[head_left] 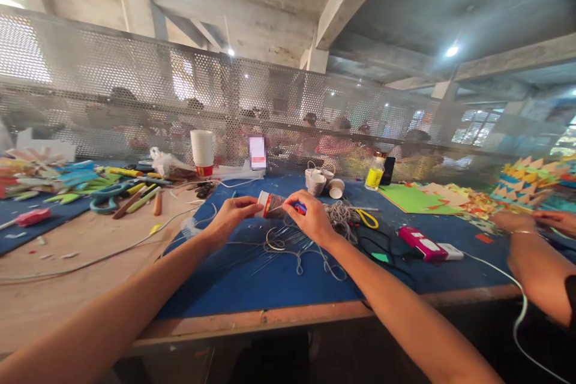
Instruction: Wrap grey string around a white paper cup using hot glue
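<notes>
Cup [271, 203] lies sideways, pinched in my left hand [231, 214]; my right hand [310, 216] grips a red-blue tool [299, 208] at its rim, above tangled string [288, 246].

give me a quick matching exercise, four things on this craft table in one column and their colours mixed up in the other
Things:
1. glue bottle
2. stack of cups
3. table mat
4. paper sheet

Colours:
A. green
B. blue
C. yellow label
D. white with a red base

Pairs: 1-C, 2-D, 3-B, 4-A
</notes>
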Motion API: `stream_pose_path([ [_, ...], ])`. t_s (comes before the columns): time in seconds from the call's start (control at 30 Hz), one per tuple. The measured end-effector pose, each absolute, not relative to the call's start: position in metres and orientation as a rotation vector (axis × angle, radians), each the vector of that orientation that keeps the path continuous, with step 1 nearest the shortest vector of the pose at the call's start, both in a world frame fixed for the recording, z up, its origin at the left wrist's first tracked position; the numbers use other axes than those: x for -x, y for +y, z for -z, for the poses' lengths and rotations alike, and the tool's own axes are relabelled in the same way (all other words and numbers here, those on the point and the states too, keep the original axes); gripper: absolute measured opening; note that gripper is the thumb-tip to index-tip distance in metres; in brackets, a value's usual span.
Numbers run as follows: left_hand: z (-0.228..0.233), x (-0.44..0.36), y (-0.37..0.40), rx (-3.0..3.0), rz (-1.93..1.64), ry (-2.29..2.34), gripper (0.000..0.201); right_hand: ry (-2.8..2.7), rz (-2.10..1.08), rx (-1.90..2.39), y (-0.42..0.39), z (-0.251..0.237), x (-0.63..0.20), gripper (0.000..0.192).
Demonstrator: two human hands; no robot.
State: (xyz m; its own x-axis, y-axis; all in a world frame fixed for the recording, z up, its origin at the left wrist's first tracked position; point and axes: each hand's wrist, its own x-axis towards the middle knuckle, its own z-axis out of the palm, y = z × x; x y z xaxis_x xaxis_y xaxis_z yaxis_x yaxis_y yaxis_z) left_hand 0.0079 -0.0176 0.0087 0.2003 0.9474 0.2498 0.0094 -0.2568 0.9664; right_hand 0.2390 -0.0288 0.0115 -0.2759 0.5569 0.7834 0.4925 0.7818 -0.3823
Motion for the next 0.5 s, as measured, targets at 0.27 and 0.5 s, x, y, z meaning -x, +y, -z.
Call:
stream_pose_path([
  [0.27,-0.006,-0.005,-0.013,-1.475,-1.314,0.980,0.020,-1.720,-0.098,1.038,-0.006,-0.008,-0.262,0.024],
  [0.5,0.003,-0.001,-0.004,-1.431,-1.354,0.987,0.023,-1.794,-0.036,1.765,0.011,-0.002,-0.295,0.023],
])
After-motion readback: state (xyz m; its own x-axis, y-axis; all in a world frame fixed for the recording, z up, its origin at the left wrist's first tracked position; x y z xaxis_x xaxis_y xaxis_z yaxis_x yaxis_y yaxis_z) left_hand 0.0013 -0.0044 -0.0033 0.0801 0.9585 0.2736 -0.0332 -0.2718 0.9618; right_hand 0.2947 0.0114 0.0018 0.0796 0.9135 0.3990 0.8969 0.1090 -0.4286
